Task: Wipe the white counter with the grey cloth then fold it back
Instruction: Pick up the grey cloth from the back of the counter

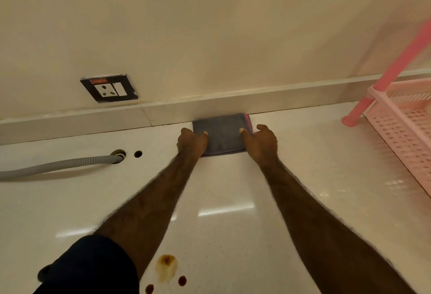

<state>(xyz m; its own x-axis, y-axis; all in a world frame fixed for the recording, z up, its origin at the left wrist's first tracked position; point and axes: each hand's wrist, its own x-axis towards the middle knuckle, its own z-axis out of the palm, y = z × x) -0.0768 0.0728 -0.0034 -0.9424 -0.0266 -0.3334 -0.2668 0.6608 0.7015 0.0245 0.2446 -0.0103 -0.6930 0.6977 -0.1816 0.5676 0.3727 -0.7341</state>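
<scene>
A folded grey cloth [222, 135] with a red edge on its right side lies flat on the white counter [233, 200], pushed up against the back ledge. My left hand [191, 141] grips the cloth's left edge, thumb on top. My right hand [261, 141] grips its right edge the same way. Both arms reach straight out from the near side. A brown liquid stain [166, 268] with smaller drops beside it sits on the counter close to me.
A grey corrugated hose [58, 165] runs from the left into a hole in the counter, with a small second hole [138, 153] beside it. A pink plastic rack [401, 125] stands at the right. A black socket plate [109, 87] is on the wall.
</scene>
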